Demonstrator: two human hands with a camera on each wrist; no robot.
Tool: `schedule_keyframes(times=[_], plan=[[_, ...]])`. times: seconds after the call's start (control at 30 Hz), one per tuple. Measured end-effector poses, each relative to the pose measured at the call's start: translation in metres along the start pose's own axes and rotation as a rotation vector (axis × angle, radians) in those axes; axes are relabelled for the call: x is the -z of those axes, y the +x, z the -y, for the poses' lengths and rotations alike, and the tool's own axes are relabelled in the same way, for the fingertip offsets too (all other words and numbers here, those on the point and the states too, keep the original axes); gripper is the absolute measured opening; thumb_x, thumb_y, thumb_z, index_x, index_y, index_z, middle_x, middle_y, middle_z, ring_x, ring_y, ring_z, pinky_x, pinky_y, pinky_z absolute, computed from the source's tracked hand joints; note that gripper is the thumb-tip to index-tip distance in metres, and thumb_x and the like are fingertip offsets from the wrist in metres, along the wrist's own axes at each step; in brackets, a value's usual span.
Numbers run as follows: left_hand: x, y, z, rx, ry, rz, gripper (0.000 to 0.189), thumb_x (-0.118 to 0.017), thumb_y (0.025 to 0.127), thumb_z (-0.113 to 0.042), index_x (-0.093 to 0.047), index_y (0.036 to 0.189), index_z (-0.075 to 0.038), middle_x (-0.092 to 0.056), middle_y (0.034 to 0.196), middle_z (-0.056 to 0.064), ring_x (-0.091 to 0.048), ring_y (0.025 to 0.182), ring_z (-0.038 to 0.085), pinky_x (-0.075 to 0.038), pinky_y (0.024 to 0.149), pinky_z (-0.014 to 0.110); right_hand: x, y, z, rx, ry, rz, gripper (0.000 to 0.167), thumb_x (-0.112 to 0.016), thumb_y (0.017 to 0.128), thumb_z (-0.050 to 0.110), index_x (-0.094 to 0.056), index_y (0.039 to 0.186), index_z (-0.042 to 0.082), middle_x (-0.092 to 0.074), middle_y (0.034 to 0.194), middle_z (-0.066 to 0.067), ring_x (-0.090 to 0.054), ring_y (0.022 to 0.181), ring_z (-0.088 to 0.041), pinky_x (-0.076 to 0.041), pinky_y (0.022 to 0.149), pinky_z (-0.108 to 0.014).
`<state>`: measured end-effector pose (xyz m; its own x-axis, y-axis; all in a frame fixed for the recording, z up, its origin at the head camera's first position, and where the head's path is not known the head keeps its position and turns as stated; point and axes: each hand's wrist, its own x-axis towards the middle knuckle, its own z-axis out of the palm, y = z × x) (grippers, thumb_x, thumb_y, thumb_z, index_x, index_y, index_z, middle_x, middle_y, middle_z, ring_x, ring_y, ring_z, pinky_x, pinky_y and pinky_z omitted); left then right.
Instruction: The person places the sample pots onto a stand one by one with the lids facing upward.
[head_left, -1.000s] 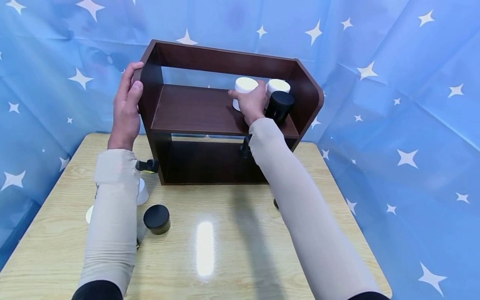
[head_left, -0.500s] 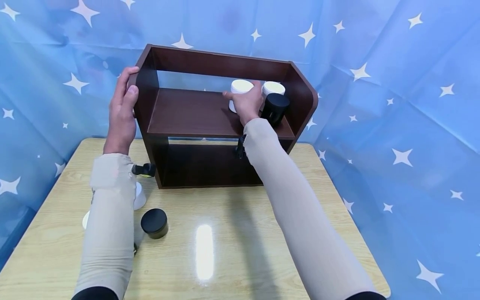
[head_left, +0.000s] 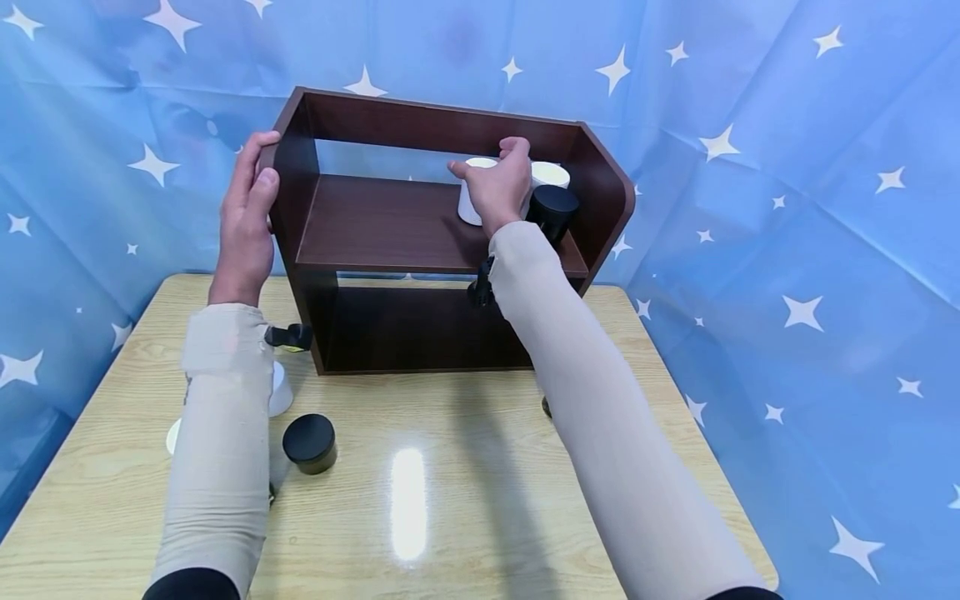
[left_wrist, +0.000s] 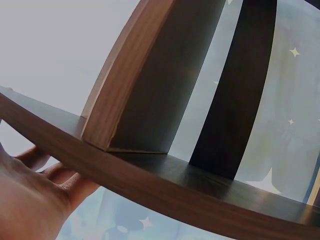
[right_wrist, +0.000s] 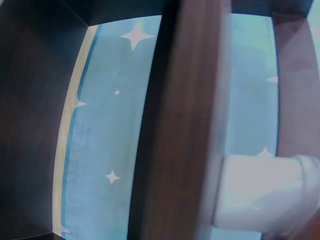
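Observation:
My left hand [head_left: 246,212] rests against the outer left side of a dark brown two-tier shelf [head_left: 382,217]. In the left wrist view its fingers [left_wrist: 75,187] lie along the outside of the side panel [left_wrist: 165,185], none reaching over its inner face. A white jar [head_left: 468,204] stands upright on the upper board; its base meets the board in the right wrist view. My right hand [head_left: 504,185] is over this jar, thumb and fingers spread apart around its top. Right beside it are another white jar [head_left: 550,174] and a black jar [head_left: 553,210], partly hidden by the hand.
The shelf stands at the back of a wooden table [head_left: 360,517], before a blue star-patterned curtain [head_left: 750,250]. A black jar [head_left: 310,443] sits at the left front. A white jar [head_left: 281,390] and a white round thing [head_left: 173,436] show beside the left sleeve.
My right hand has risen slightly and its fingers have spread from the white jar, which stays in place on the upper board. The left hand has kept its place on the shelf's side.

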<state>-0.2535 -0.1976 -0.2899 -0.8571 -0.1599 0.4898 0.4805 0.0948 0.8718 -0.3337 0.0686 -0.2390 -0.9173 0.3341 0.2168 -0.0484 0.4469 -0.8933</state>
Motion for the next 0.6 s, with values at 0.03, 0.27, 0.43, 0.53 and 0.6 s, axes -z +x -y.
schedule_keyframes(times=[0.03, 0.27, 0.43, 0.53, 0.6], plan=[[0.000, 0.000, 0.000, 0.002, 0.000, 0.002, 0.042, -0.041, 0.102, -0.035, -0.049, 0.144, -0.039, -0.042, 0.150, -0.005, -0.043, 0.128, 0.018, -0.040, 0.094, 0.036, 0.002, 0.000, 0.002, 0.005, 0.006, -0.001, 0.074, -0.084, 0.080, 0.034, -0.043, 0.138, 0.016, -0.049, 0.143, -0.003, -0.046, 0.125, -0.017, -0.046, 0.102, -0.031], [0.003, 0.000, 0.001, 0.013, 0.009, -0.003, 0.043, -0.041, 0.102, -0.035, -0.048, 0.144, -0.039, -0.042, 0.150, -0.004, -0.043, 0.127, 0.019, -0.041, 0.093, 0.035, 0.015, 0.002, 0.017, 0.009, 0.113, 0.037, 0.067, -0.084, 0.080, 0.030, -0.047, 0.135, 0.018, -0.051, 0.141, 0.000, -0.047, 0.125, -0.014, -0.048, 0.099, -0.029], [0.003, -0.001, 0.001, 0.016, -0.009, 0.000, 0.043, -0.043, 0.102, -0.034, -0.048, 0.144, -0.039, -0.042, 0.151, -0.003, -0.042, 0.128, 0.019, -0.041, 0.094, 0.036, 0.033, 0.003, 0.026, 0.070, 0.174, 0.101, 0.062, -0.085, 0.079, 0.025, -0.051, 0.130, 0.018, -0.057, 0.132, 0.000, -0.054, 0.123, -0.015, -0.049, 0.098, -0.026], [0.001, -0.001, 0.000, 0.012, -0.020, 0.004, 0.043, -0.043, 0.102, -0.034, -0.048, 0.144, -0.038, -0.042, 0.150, -0.003, -0.043, 0.128, 0.019, -0.041, 0.094, 0.036, 0.047, 0.001, 0.026, 0.160, 0.248, 0.187, 0.057, -0.085, 0.079, 0.019, -0.054, 0.127, 0.016, -0.061, 0.123, -0.003, -0.060, 0.117, -0.017, -0.050, 0.097, -0.026], [0.000, 0.000, 0.000, 0.009, -0.035, 0.005, 0.043, -0.044, 0.101, -0.034, -0.049, 0.144, -0.037, -0.043, 0.150, -0.002, -0.043, 0.127, 0.020, -0.041, 0.093, 0.036, 0.058, -0.002, 0.024, 0.232, 0.302, 0.262, 0.055, -0.084, 0.079, 0.015, -0.054, 0.125, 0.014, -0.062, 0.118, -0.005, -0.063, 0.113, -0.019, -0.052, 0.098, -0.028]])
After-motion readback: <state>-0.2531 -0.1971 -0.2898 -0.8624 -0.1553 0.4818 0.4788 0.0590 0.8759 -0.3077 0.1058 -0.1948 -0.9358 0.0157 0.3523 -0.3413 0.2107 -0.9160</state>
